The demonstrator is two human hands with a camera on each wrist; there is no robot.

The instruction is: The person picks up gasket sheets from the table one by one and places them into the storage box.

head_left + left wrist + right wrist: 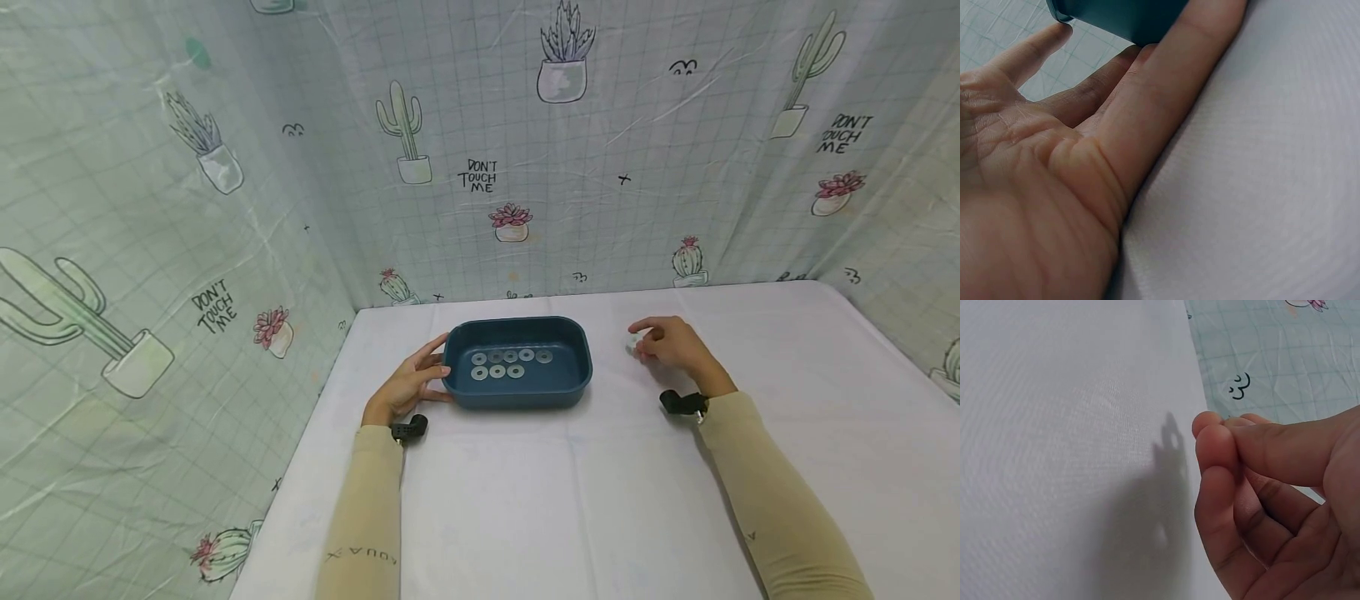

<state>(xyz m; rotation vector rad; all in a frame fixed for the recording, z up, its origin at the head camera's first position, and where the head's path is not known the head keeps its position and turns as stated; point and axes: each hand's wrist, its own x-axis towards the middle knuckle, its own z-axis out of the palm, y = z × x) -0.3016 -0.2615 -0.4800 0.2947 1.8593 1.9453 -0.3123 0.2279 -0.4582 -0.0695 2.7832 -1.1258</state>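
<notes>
A dark blue rectangular tray (517, 400) stands on the white table. Several flat metal washers (515, 372) lie in two rows on its floor. At the tray's left end my left hand (408, 383) holds the side, thumb over the rim and fingers along the outer wall. The left wrist view shows these fingers (1141, 125) spread against the tray. To the right of the tray, above the table, my right hand (675, 343) has its thumb and fingertips together. A small pale grey thing (633, 342) shows at those fingertips; its kind is unclear. Fingers hide it in the right wrist view.
White cloth (510, 500) covers the table. A pale green curtain (480, 125) printed with cacti hangs along the back edge and both sides. Black wrist cameras (682, 403) sit on both wrists, over beige sleeves.
</notes>
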